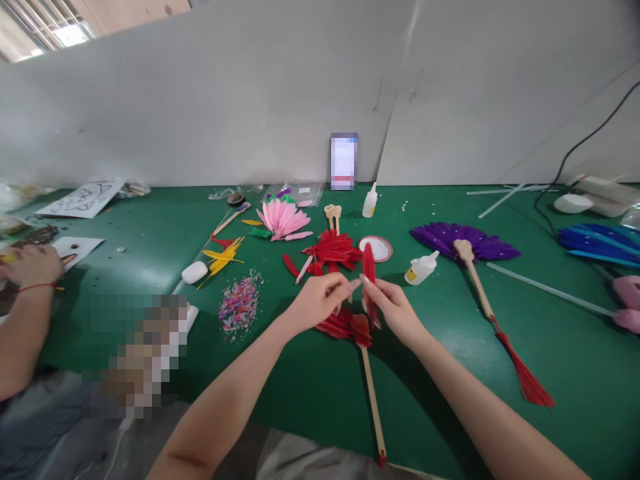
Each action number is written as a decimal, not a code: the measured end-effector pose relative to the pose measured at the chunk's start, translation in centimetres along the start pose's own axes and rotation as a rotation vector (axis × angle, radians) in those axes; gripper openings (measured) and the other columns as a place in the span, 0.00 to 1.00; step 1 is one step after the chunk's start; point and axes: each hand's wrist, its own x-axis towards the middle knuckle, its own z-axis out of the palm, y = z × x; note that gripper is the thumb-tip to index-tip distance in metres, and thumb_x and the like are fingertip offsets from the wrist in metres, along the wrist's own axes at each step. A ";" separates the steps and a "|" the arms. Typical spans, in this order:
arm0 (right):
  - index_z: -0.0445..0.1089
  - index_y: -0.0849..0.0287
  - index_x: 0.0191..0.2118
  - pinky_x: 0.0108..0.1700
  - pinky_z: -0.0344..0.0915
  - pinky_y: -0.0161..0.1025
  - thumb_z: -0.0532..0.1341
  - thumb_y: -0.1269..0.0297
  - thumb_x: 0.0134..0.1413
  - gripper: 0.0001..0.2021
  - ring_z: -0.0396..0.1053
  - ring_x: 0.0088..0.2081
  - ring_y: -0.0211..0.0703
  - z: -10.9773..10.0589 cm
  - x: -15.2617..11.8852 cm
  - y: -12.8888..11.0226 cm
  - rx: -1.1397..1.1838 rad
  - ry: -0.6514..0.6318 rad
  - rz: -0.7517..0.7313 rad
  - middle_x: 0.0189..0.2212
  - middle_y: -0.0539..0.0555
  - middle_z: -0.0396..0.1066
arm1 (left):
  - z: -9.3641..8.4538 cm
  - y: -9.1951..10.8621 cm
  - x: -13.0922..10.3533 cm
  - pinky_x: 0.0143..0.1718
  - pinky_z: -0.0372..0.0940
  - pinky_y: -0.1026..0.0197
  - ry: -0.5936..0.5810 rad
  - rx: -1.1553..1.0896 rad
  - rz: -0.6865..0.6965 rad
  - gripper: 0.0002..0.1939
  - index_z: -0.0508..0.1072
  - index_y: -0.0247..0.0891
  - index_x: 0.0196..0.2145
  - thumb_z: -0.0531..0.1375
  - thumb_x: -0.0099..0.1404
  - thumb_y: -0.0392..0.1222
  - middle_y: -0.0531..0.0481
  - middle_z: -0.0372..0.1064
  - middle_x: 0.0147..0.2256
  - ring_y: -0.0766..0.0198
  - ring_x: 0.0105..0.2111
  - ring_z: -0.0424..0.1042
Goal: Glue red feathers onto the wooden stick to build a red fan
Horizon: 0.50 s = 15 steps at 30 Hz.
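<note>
My right hand (395,307) pinches a red feather (369,267) that stands upright between thumb and fingers. Beside it, my left hand (323,300) has its thumb and fingertips drawn together near the feather; whatever they hold is too small to make out. Below both hands lies a fan with red feathers (337,325) and a long wooden handle (373,400), the handle toward me. A pile of loose red feathers (336,248) lies just beyond my hands. Nearby are a small white dish (377,249) with a red rim and a glue bottle (421,269).
A purple feather fan (465,243) with a red tassel lies right. Pink feathers (283,219), yellow feathers (223,260) and colourful bits (240,305) lie left. A second bottle (370,202) and a phone (344,161) stand behind. Another person's hand (37,267) is at far left.
</note>
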 end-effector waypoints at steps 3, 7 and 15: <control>0.58 0.60 0.18 0.13 0.45 0.29 0.54 0.47 0.53 0.22 0.50 0.11 0.27 0.3 -0.5 -0.3 -0.070 -0.201 0.042 0.11 0.44 0.57 | -0.5 -0.1 0.3 0.19 0.54 0.69 0.115 -0.085 -0.012 0.17 0.66 0.36 0.30 0.52 0.60 0.54 0.58 0.58 0.18 0.73 0.17 0.58; 0.59 0.61 0.19 0.15 0.48 0.28 0.53 0.48 0.54 0.22 0.52 0.13 0.27 0.6 -0.8 -0.4 -0.130 -0.358 0.040 0.12 0.45 0.58 | -0.5 -0.5 0.6 0.21 0.54 0.68 0.129 -0.128 -0.010 0.16 0.68 0.35 0.28 0.57 0.56 0.53 0.56 0.59 0.21 0.72 0.20 0.59; 0.58 0.58 0.19 0.13 0.44 0.30 0.49 0.42 0.53 0.25 0.46 0.11 0.30 -1.6 0.8 0.0 -0.171 0.204 -0.051 0.08 0.42 0.47 | -1.0 -2.5 1.6 0.33 0.59 0.63 0.417 -0.162 -0.065 0.15 0.73 0.36 0.31 0.59 0.55 0.52 0.51 0.67 0.27 0.65 0.30 0.65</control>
